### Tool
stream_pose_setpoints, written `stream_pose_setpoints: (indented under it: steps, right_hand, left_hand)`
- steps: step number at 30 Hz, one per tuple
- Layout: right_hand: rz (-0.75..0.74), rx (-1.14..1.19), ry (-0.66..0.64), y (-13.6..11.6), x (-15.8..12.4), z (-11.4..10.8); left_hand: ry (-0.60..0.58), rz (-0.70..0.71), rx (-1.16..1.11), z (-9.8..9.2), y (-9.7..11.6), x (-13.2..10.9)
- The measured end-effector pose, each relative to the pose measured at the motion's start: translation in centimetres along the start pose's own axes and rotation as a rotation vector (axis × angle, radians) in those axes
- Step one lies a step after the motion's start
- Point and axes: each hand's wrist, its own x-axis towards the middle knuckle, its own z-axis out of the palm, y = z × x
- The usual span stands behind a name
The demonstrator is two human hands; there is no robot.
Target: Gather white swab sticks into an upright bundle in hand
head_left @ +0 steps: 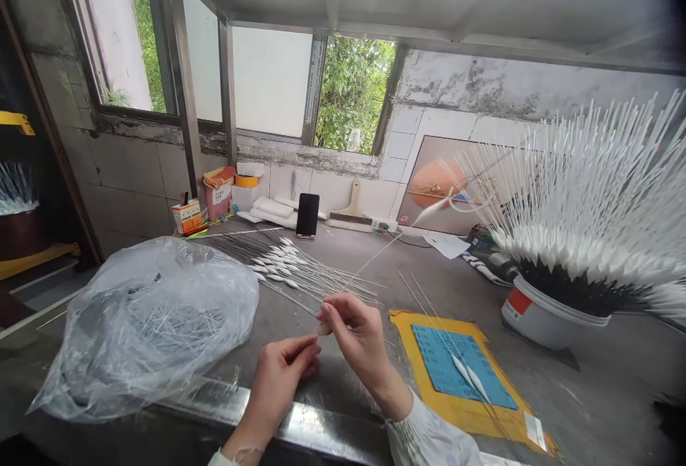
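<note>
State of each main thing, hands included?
Left hand: fingers pinched, item unclear
Right hand: fingers pinched, item unclear
Clear crumpled plastic bag: bulging, thin strands inside
Black rectangular device: upright, screen dark
White plastic bucket: packed with thin splayed rods
Two spindle-shaped white floats: lying on blue rectangular sheet
Other white floats: bunched, lying flat

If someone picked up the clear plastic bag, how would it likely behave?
The plastic bag would probably sag and crumple, since it looks thin, creased and slack. It may be light for its bulk, as the strands inside look thin.

Head-worn view, facing forward and down, workbench [343,248] close below, windowed wall [335,180] beyond, right edge seemingly blurred
</note>
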Motion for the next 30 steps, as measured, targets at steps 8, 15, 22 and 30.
stream_pose_setpoints:
  steps: [8,15,22,30]
  right_hand:
    - [-0.067,-0.012,-0.007,-0.1,-0.5,0.6]
    - [-0.101,-0.039,-0.056,-0.6,-0.3,0.4]
    - [0.011,-0.094,-0.294,-1.7,0.3,0.1]
    - [0.053,-0.237,-0.275,-1.2,0.7,0.0]
  left_hand:
    - [-0.038,0.019,0.054,-0.1,0.1,-0.2]
    - [-0.038,0.019,0.053,-0.1,0.5,-0.5]
    - [-0.102,0.077,0.101,-0.1,0.5,-0.5]
    - [-0.065,0.073,0.095,-0.1,0.1,-0.4]
